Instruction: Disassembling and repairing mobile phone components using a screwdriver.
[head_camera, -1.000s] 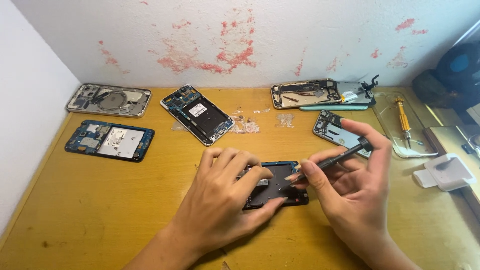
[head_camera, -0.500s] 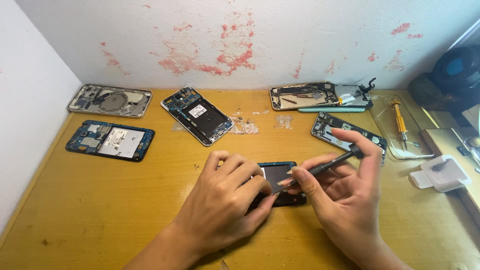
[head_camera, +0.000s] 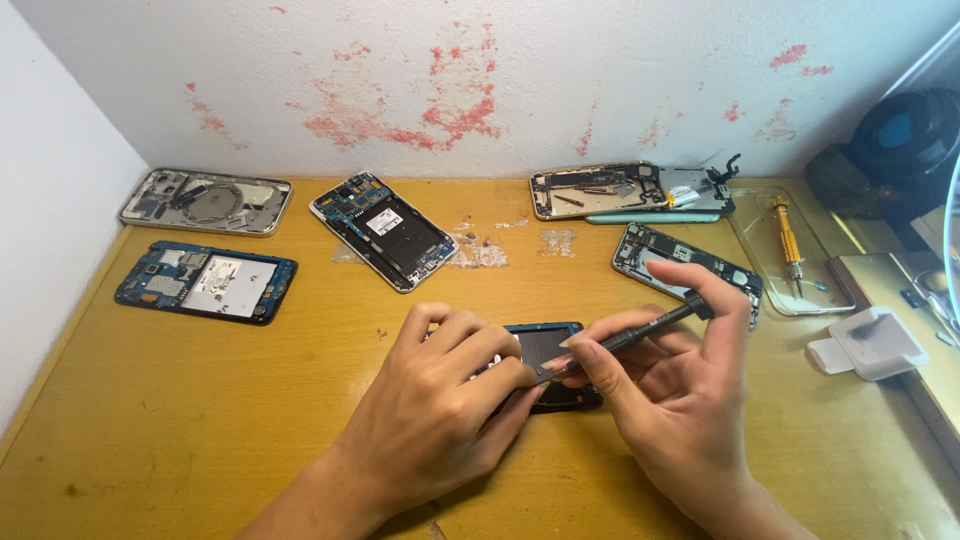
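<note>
We are seeing a clear tray (head_camera: 765, 262) holding a yellow-handled screwdriver (head_camera: 788, 240) at the tabletop's (head_camera: 200, 420) right edge. Our left hand (head_camera: 440, 420) is pinning a small dark opened phone (head_camera: 545, 352) at the centre, fingers clenched over it, while our right hand (head_camera: 675, 400) is pinching a dark tool (head_camera: 640, 335) onto it.

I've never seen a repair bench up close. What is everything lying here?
opened phones: five, blue, silver and dark, along the back of the table
small phone: one, dark with blue rim, centre, under the hands
orange screwdriver: one, on a clear tray, right
white box: one, right edge
dark fan: one, back right corner
table: one, yellow wood
dark tool: one, in the right hand, tip at the small phone
left hand: on the small phone
right hand: pinches the dark tool
</note>
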